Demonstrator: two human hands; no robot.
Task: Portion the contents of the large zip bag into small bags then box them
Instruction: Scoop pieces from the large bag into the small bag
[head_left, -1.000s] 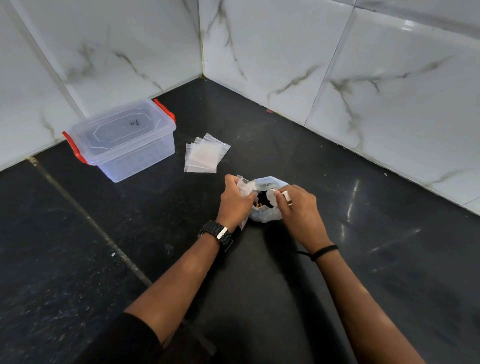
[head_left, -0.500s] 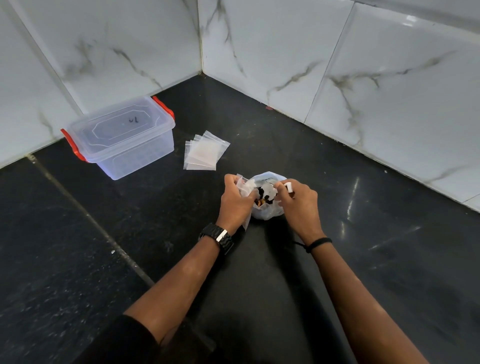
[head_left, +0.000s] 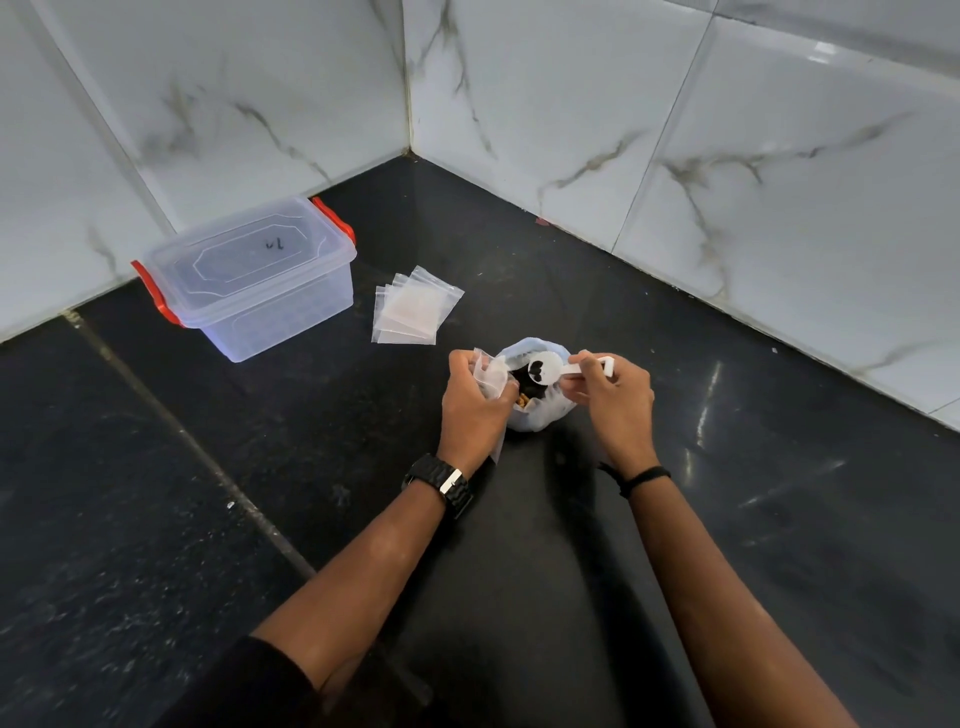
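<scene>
Large zip bag stood open on the black counter, dark contents showing at the mouth. Right hand pinched the handle of a white scoop, bowl over the opening with a few dark bits in it. Left hand gripped one small bag, held open beside the scoop. Spare small bags lay fanned near the lidded clear box, red latches, by the wall.

Black stone floor, lidded box, small bags, large zip bag
</scene>
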